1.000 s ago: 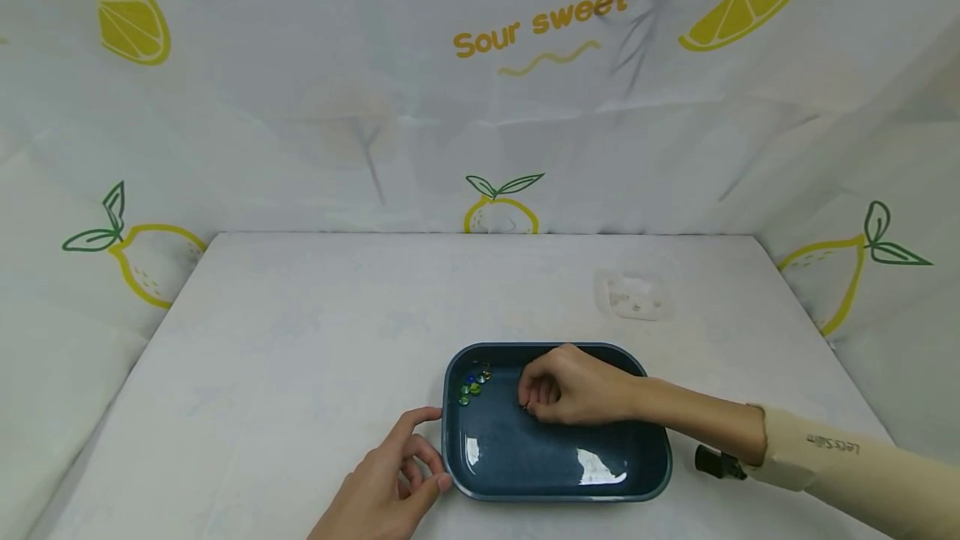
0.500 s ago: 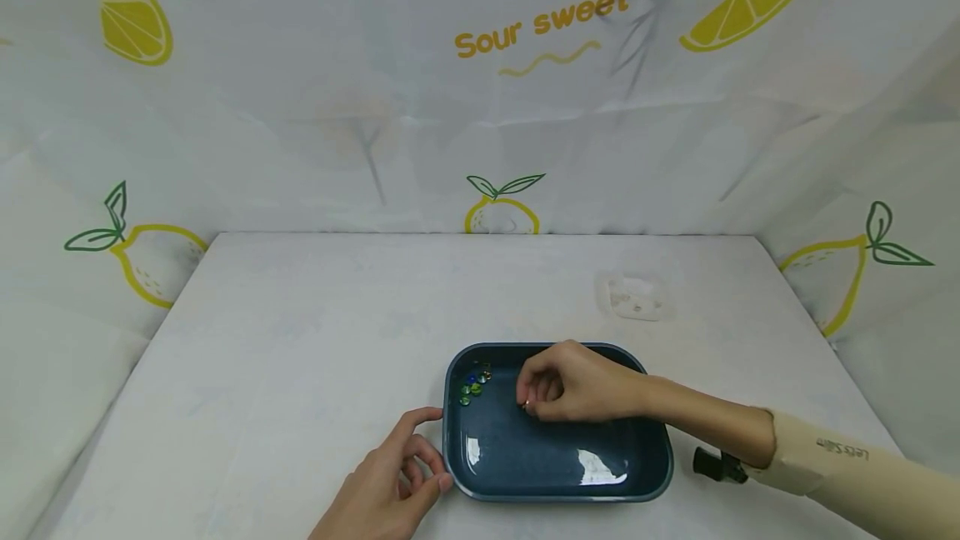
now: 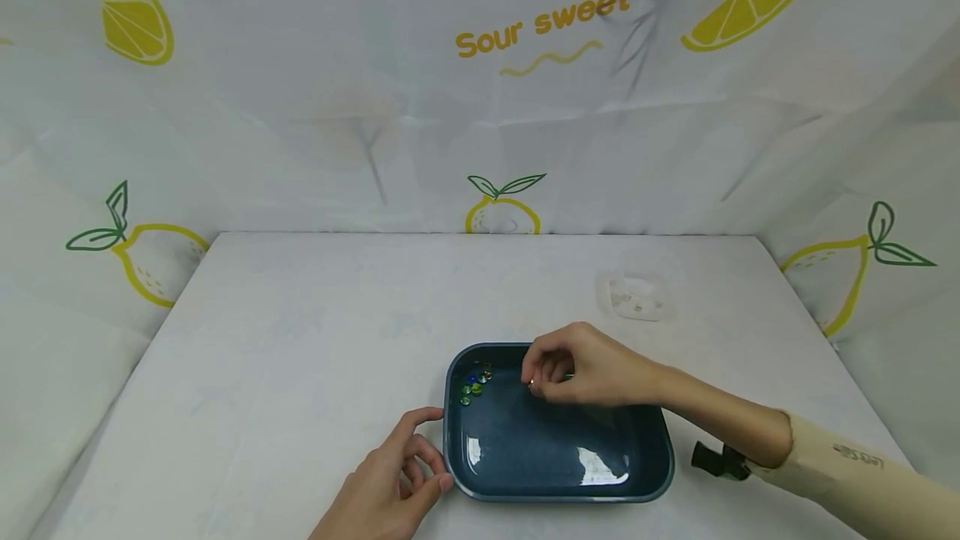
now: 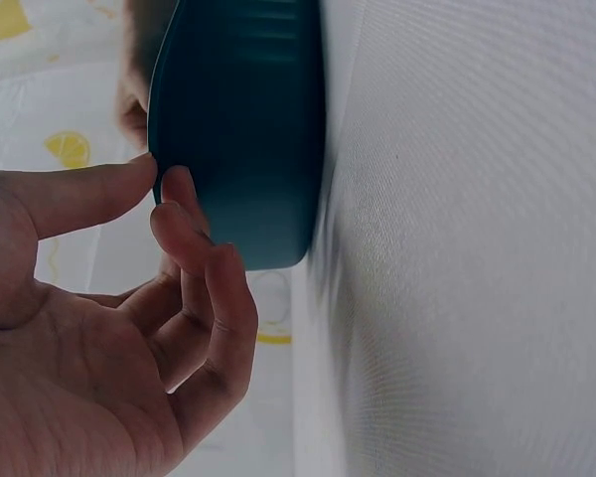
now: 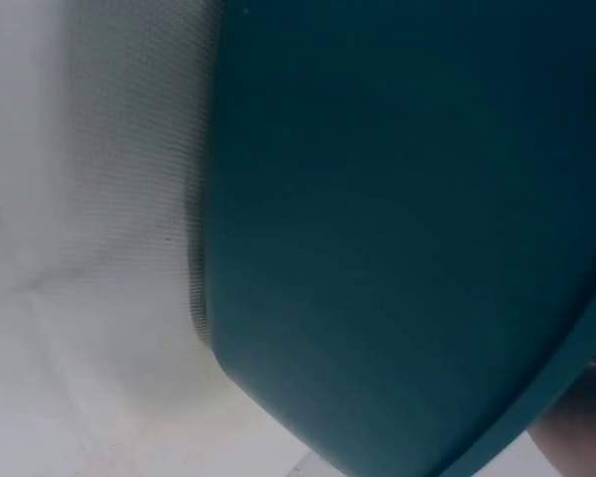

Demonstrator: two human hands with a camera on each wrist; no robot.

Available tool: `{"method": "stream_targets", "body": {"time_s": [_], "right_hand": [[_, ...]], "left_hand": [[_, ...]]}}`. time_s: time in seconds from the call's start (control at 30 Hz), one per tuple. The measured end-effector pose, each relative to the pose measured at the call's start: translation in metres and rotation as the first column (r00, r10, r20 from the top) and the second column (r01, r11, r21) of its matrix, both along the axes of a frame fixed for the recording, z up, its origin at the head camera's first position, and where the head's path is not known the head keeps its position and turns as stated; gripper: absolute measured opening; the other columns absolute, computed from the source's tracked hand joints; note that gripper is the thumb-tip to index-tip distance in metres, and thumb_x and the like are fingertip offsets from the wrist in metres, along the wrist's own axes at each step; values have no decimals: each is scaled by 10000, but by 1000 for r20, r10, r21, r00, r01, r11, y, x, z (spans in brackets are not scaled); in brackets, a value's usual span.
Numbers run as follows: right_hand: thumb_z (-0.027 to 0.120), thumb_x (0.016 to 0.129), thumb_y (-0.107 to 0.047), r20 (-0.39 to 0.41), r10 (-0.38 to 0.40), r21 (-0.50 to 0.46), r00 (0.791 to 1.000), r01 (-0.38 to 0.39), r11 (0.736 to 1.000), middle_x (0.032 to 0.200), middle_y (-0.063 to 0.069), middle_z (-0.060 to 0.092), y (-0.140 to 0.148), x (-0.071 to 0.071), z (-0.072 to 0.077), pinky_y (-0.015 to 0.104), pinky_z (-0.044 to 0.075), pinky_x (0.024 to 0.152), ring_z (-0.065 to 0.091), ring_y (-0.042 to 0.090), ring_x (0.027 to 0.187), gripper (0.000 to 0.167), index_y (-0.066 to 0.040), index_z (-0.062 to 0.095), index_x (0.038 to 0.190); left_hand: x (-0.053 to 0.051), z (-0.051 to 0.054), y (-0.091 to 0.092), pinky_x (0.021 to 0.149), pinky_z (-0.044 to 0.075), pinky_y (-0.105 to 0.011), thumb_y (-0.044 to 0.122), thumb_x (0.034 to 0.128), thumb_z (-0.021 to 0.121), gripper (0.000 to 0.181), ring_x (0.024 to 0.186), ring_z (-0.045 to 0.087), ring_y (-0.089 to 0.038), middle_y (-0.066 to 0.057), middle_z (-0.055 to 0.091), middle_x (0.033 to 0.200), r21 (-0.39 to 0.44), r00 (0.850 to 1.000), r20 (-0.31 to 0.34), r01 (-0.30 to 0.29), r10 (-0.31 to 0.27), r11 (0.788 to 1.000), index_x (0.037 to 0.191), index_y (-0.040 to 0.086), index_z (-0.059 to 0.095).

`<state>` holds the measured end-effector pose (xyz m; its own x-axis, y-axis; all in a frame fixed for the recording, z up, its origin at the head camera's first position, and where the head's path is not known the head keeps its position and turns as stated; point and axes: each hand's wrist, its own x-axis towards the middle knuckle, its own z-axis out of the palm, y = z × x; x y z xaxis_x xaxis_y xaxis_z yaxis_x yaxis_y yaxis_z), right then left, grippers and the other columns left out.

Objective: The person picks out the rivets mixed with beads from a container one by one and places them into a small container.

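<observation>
A dark blue rectangular dish [image 3: 555, 448] stands on the white table. Several glass marbles [image 3: 476, 388], green, blue and clear, lie in its far left corner. My right hand [image 3: 596, 367] is over the dish's far side and pinches a small shiny marble [image 3: 532, 384] between thumb and index finger; the fingers mostly cover it. In the right wrist view, the dish's wall [image 5: 397, 219] hides nearly all of that hand. My left hand [image 3: 390, 473] touches the dish's left side with bent, relaxed fingers; the left wrist view has the thumb [image 4: 99, 196] at the rim.
Behind the dish, to the right, stands a shallow clear plastic box [image 3: 636, 298] with small bits in it. A white cloth with lemon prints [image 3: 502, 215] hangs round the table. A black wrist camera [image 3: 718, 462] sits under my right sleeve.
My right hand has risen from the dish's floor and moved slightly away and to the right, with the small marble between its fingertips. The left hand and the dish have stayed put.
</observation>
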<state>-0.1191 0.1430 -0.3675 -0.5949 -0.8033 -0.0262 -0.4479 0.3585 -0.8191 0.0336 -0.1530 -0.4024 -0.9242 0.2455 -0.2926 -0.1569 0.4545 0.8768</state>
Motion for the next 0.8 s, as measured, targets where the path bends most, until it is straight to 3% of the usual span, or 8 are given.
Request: {"method": "stream_targets", "body": {"time_s": [0.2, 0.37, 0.8], "right_hand": [[784, 940, -49, 12, -9, -8, 1000, 9, 1000, 951, 26, 790, 0, 0, 3, 255, 640, 743, 675, 22, 780, 111, -108, 784, 1033], [780, 939, -30, 9, -13, -32, 1000, 13, 999, 953, 19, 789, 0, 0, 5, 262, 644, 753, 691, 37, 784, 106, -72, 777, 1037], [765, 942, 10, 18, -13, -90, 1000, 15, 996, 975, 129, 787, 3, -2, 7, 272, 646, 763, 706, 66, 800, 137, -72, 765, 1052]], "left_hand": [[0, 0, 0, 576, 470, -234, 292, 997, 788, 679, 644, 567, -33, 55, 693, 980, 3, 1000, -8, 3, -3, 1000, 1559, 118, 449], [1, 0, 0, 579, 468, -229, 299, 995, 790, 678, 643, 563, -20, 66, 696, 978, 0, 1000, -20, 1, -1, 1000, 1556, 120, 453], [-1, -1, 1, 577, 477, -229, 263, 974, 813, 700, 657, 568, -39, 40, 691, 955, 7, 1000, -2, -8, 8, 1000, 1552, 87, 459]]}}
